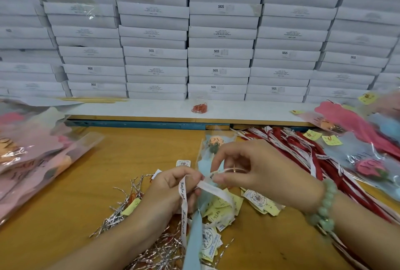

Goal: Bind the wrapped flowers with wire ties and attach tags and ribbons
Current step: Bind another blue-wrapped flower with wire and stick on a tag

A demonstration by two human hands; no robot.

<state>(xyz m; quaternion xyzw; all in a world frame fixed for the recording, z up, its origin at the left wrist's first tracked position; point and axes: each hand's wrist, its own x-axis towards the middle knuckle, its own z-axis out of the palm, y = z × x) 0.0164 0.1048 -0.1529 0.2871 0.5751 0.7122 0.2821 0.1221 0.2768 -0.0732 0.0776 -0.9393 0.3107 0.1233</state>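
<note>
Ribbon (pixel 213 188), left hand (pixel 173 189) pinching, right hand (pixel 266 174) pinching, fingers (pixel 229 150) curled

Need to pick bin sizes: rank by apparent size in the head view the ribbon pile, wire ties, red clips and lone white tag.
1. ribbon pile
2. wire ties, partly hidden by an arm
3. red clips and lone white tag: alike; clips sit farther, so unranked.

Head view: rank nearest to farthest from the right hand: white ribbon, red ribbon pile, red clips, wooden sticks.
1. white ribbon: pinched by the right hand.
2. red ribbon pile: just to its right.
3. red clips: on the shelf ahead.
4. wooden sticks: shelf, far left.
</note>
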